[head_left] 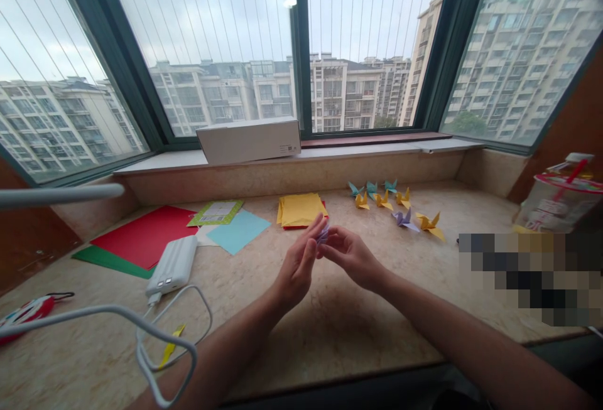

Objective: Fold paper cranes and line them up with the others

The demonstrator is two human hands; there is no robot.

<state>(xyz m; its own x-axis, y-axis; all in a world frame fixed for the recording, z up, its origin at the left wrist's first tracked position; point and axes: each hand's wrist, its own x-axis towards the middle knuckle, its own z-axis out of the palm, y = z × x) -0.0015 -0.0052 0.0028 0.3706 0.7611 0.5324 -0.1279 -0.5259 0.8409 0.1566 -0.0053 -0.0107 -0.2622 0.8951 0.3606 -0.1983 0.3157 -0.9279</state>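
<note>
Both my hands meet above the middle of the stone counter (301, 334). My left hand (298, 265) and my right hand (351, 256) pinch a small folded piece of lilac paper (323, 231) between their fingertips. Most of the paper is hidden by the fingers. Behind the hands lies a stack of yellow paper squares (300, 209) with a red sheet under it. Several folded paper cranes (400, 206), teal, yellow and purple, stand to the back right.
A white power bank (173, 264) with a looping white cable (160, 341) lies at the left. Red paper (146, 234), green paper (106, 260) and light blue paper (239, 230) lie beyond it. A white box (249, 140) sits on the window sill. A plastic cup with a straw (556, 199) stands at the right.
</note>
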